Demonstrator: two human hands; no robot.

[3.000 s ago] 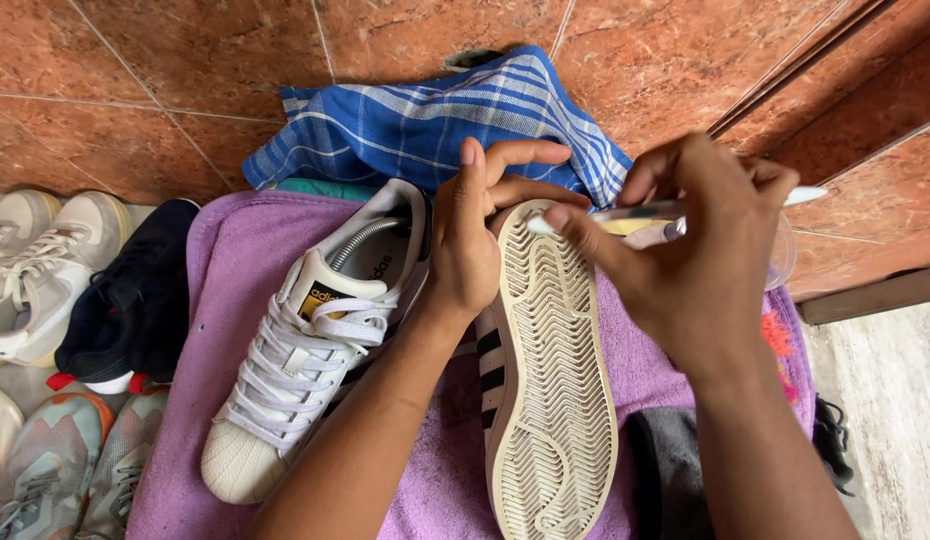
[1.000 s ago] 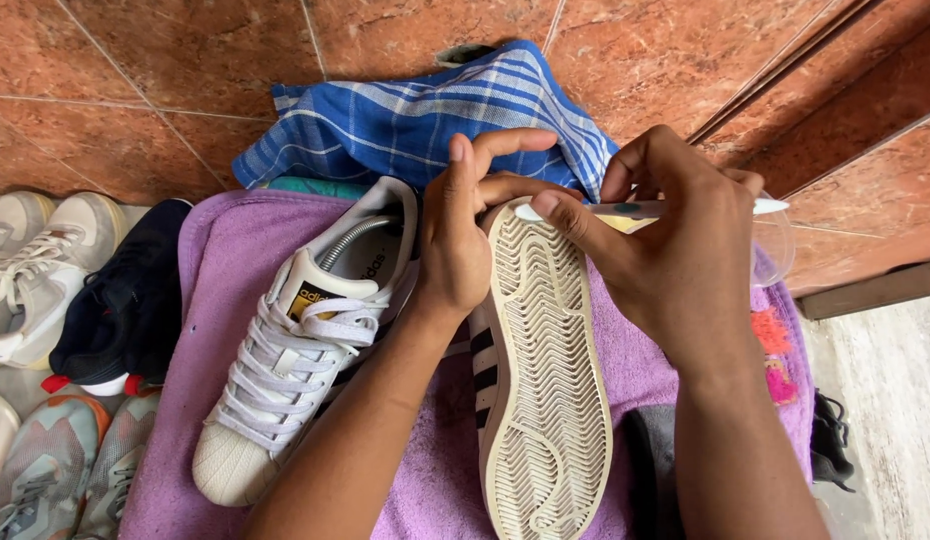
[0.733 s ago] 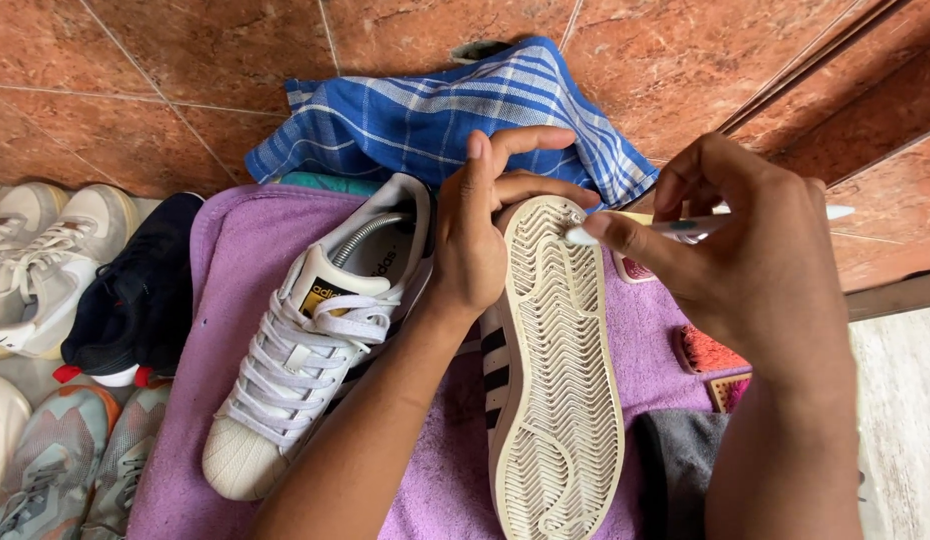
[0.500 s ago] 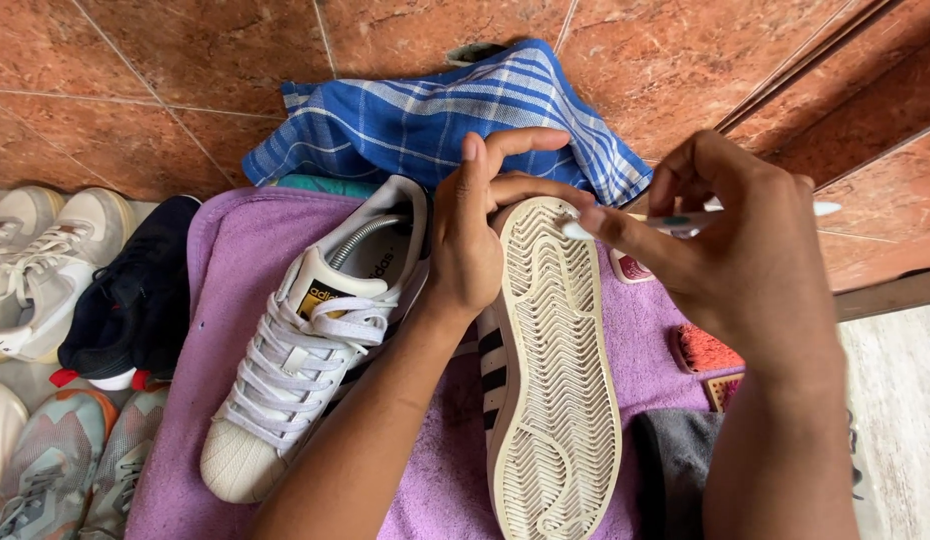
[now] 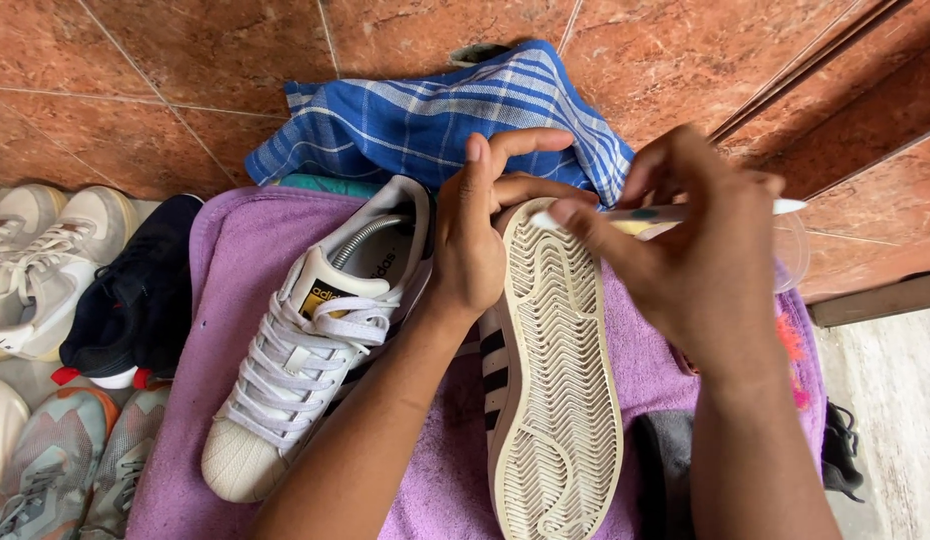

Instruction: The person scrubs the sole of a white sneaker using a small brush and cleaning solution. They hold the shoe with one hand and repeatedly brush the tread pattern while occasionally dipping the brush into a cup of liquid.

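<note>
Reddish-brown tile floor (image 5: 165,60) fills the bg, w/ a purple towel (image 5: 225,260) spread over it and a blue plaid cloth (image 5: 425,120) bunched at the towel's far edge. Upturned sneaker (image 5: 560,370) sits on its side in the middle of the towel, cream ridged sole facing the cam, black stripes showing on its white side, heel end away from the person. Left hand (image 5: 475,235) comes in from bottom centre, forearm angled up and to the right, wrist bent; palm wraps the sneaker's upper near the heel, thumb pointing up, index finger curled over the heel rim, so it's gripping the shoe steady. Right hand (image 5: 700,250) enters from bottom right, forearm nearly vertical, fingers pinched round a thin white brush handle (image 5: 685,212) held roughly horizontal; handle tip pokes out to the right past the knuckles, working end meets the sole's heel edge just beside the left fingertips. Bristles mostly hidden, can't tell much. Second white sneaker (image 5: 315,340) lies upright left of the left arm, laces up, toe toward the person, touching the forearm or nearly. Black shoe (image 5: 135,300) sits off the towel's left edge, w/ white shoes (image 5: 45,260) beyond it and grey-orange shoes (image 5: 55,470) at bottom left. Clear plastic container (image 5: 790,250) partly behind right hand.
</note>
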